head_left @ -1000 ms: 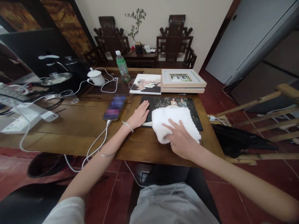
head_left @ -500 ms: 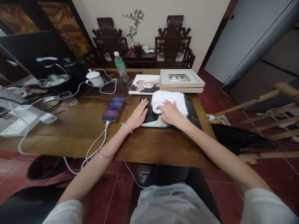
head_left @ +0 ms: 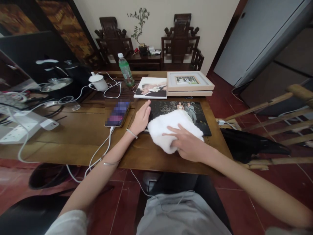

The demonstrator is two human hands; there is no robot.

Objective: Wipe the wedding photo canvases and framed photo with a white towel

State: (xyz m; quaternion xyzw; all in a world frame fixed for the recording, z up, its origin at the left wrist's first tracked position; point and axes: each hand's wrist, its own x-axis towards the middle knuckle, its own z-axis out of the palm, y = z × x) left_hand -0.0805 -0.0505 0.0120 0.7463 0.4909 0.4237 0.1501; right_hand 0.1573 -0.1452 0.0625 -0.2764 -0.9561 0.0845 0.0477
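Observation:
A dark photo panel showing two people in formal clothes lies flat near the table's right end. My right hand grips a white towel that covers the panel's near part and hangs past its front edge over the wood. The fingers press into the cloth, with the thumb side partly hidden in a fold. At the panel's left edge rests my left hand, its fingers stretched out and holding nothing.
Behind the panel are a white photo board and stacked light frames. Left of my hand lies a phone on a white cable. A green-labelled bottle, white lidded cup and power strip stand on the table.
My right hand has drawn the towel from the panel's far side toward me, uncovering the pictured couple. My left hand has shifted slightly left, to the panel's edge.

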